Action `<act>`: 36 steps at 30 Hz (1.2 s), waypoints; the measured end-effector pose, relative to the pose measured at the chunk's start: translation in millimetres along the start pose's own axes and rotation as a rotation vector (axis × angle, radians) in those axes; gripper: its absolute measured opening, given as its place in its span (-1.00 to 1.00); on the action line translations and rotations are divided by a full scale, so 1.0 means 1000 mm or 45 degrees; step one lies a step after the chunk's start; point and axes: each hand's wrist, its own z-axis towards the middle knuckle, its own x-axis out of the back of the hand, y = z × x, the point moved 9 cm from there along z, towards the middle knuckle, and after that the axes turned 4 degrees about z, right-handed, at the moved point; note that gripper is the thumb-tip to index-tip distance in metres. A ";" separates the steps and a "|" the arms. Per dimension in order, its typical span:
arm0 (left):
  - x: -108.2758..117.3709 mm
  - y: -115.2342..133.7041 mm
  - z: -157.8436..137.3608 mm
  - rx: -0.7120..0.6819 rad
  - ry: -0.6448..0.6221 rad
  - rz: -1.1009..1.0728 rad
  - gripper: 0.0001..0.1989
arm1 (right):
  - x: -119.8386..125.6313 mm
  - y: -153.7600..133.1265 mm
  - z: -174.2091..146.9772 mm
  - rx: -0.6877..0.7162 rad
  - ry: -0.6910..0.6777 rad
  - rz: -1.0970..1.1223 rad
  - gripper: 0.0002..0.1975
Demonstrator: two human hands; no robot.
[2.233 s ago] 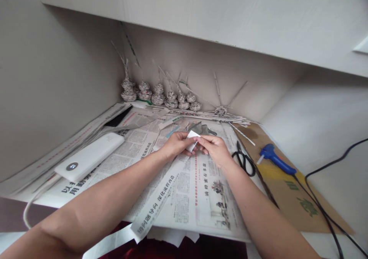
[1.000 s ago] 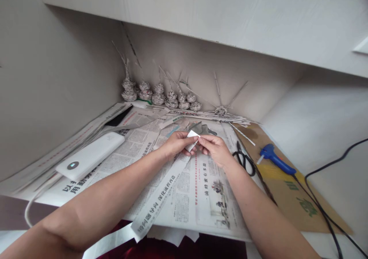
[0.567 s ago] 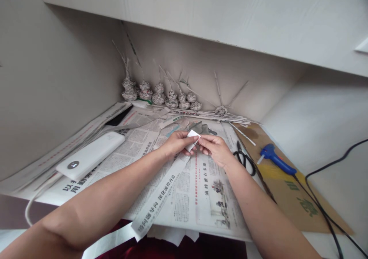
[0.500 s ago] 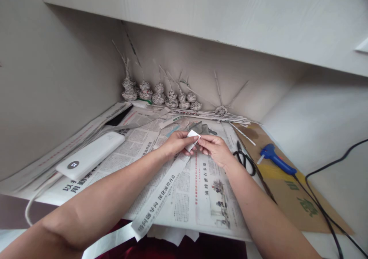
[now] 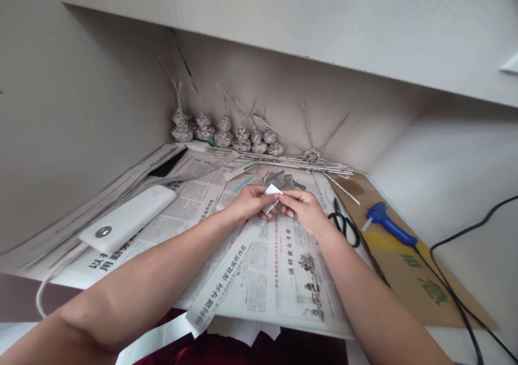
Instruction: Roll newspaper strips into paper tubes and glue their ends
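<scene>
My left hand (image 5: 251, 200) pinches the white folded end of a long newspaper strip (image 5: 218, 286) between thumb and fingers. Across from it, my right hand (image 5: 301, 207) grips the upper right corner of that same end, the fingertips of both hands nearly meeting. From my hands the printed strip slopes down to the lower left, bends at the table's front edge and hangs past it. Beneath lie spread newspaper sheets (image 5: 265, 295). Just right of my right wrist is a pair of black scissors (image 5: 343, 224).
Several woven paper gourds (image 5: 242, 140) line the back wall, with rolled paper sticks (image 5: 283, 161) before them. A blue glue gun (image 5: 390, 225) with a black cord rests on cardboard (image 5: 408, 284) at right. At left lies a white power bank (image 5: 129, 219) with a cable.
My fingers have shifted very slightly on the folded end of the newspaper strip, the right thumb moving a little. Everything else stays in place.
</scene>
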 end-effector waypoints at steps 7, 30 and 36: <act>0.001 -0.001 0.000 -0.003 0.012 0.002 -0.62 | 0.005 0.001 -0.001 -0.027 0.055 0.061 -0.74; -0.003 -0.012 0.003 0.039 -0.037 -0.149 -0.68 | 0.019 0.014 0.002 -0.056 0.264 0.118 -0.72; -0.002 -0.013 0.002 0.087 -0.018 -0.166 -0.60 | 0.019 0.010 0.000 -0.089 0.222 0.157 -0.69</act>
